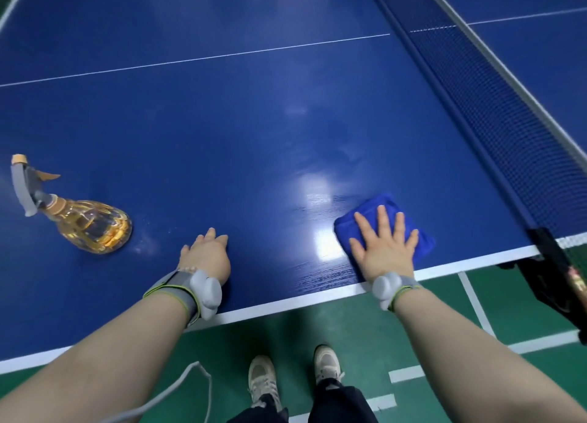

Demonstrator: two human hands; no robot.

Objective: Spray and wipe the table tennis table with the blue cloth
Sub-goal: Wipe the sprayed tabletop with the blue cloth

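The blue table tennis table (222, 120) fills most of the view, with a wet shine near its front edge. My right hand (382, 248) lies flat with spread fingers on the folded blue cloth (374, 214), pressing it onto the table near the front right corner. My left hand (208, 254) rests on the table surface near the front edge, fingers loosely bent and holding nothing. The spray bottle (92, 225), clear with yellow liquid and a grey and orange trigger head, stands on the table at the far left, apart from both hands.
The net (508, 120) runs diagonally along the right, with its black post clamp (552, 263) at the table's front right corner. Green floor with white lines (476, 302) lies below the table edge. My shoes (295, 375) and a white cable (190, 387) are on the floor.
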